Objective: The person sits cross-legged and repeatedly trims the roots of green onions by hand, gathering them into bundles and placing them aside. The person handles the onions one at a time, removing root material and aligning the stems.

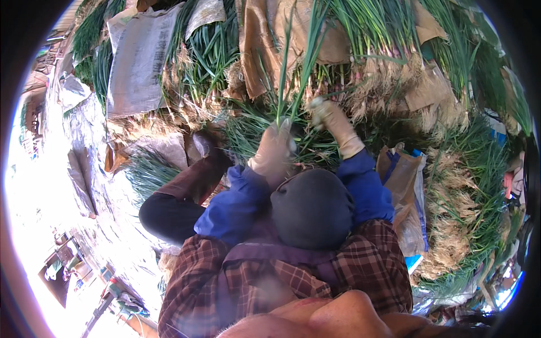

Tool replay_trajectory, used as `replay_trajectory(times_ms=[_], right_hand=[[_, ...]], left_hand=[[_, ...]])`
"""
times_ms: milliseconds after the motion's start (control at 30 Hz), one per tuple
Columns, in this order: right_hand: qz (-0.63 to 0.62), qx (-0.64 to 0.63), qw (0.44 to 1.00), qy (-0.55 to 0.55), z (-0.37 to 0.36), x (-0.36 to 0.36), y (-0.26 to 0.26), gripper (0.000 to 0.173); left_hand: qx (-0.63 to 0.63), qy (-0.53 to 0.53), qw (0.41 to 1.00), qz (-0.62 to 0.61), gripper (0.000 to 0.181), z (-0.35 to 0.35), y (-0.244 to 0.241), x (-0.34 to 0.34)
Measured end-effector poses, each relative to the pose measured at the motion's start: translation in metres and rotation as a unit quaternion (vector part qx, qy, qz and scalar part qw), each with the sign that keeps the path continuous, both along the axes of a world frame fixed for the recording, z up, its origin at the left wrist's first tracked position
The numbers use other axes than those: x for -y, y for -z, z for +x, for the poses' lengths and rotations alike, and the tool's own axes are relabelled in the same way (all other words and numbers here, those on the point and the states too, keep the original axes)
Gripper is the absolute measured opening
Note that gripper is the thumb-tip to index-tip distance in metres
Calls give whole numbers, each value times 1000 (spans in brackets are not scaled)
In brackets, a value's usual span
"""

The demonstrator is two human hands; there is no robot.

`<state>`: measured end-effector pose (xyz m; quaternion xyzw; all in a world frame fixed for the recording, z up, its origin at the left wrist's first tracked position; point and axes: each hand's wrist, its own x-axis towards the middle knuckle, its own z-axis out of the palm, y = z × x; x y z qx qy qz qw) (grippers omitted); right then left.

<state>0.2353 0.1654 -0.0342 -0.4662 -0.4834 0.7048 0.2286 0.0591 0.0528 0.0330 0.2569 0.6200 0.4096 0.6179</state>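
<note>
My left hand [272, 145], in a beige glove and a blue sleeve, grips a few green garlic stalks [281, 91]. Their long leaves stand up away from me, and the glove hides their lower ends. My right hand [331, 122], also gloved, is raised to the right, apart from those stalks. Motion blurs its fingers, so whether it holds anything is unclear. Beneath both hands lies a loose heap of green leaves [249, 135]. Just beyond, rooted green garlic bundles [380, 55] lie in a row.
Brown sacking [258, 50] and a pale woven sack [139, 63] cover parts of the row. My bent knee [312, 209] rises close to my hands. At right, a sack [399, 173] stands beside a root-side-out pile of plants [452, 207]. Pale sheeting [114, 203] spreads at left.
</note>
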Motion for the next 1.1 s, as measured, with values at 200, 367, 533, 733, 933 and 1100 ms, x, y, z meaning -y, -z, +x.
replay_trajectory(times_ms=[200, 367, 533, 733, 933, 1100], right_hand=[[440, 262, 859, 2, -30, 41, 7, 38], [253, 411, 868, 116, -7, 6, 5, 37], [170, 418, 859, -243, 30, -32, 10, 30], [294, 567, 769, 22, 61, -94, 8, 24], [378, 408, 830, 31, 34, -15, 13, 53], [498, 338, 798, -15, 16, 36, -10, 26]], left_hand=[[-115, 109, 985, -62, 24, 8, 2, -10], [97, 87, 991, 4, 35, 6, -48, -12], [110, 53, 982, 142, 36, -27, -67, -36], [428, 75, 898, -76, 24, -31, 22, -87], [279, 21, 959, 44, 29, -2, 52, -83], [194, -25, 980, -45, 27, 22, 67, -71]])
